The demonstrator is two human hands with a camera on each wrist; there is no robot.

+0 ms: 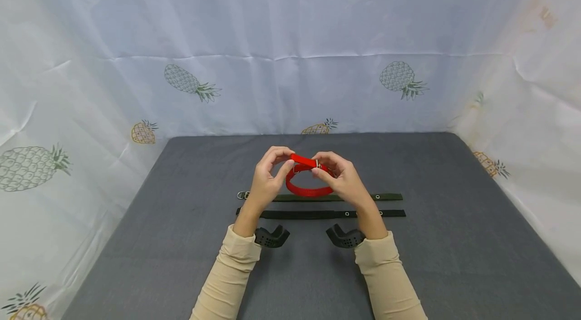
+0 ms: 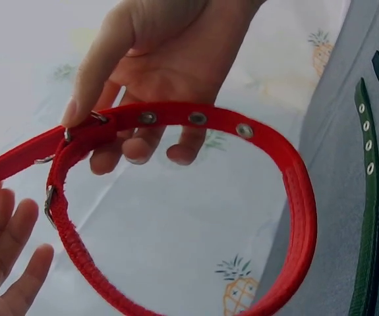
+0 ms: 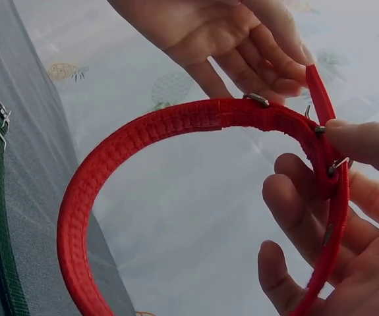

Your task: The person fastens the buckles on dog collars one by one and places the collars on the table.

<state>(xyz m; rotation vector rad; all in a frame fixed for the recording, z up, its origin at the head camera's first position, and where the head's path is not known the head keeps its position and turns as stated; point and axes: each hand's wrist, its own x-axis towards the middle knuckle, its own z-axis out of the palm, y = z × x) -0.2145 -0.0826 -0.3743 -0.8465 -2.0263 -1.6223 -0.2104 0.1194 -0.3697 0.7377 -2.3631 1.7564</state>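
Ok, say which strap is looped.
The red strap, held by the left hand and right hand; the green strap and black strap lie straight on the table.

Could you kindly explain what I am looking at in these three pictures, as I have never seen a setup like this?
There is no robot here: these are a person's two bare hands. The wide picture comes from a camera worn on the head, looking forward and down. The other two come from cameras on the left and right wrists, so they show the work up close.

The left hand pinches the free end of a red strap, and the right hand holds it near the buckle. The strap is closed into a loop.

On the grey surface lie a green strap and, nearer the person, a black strap.
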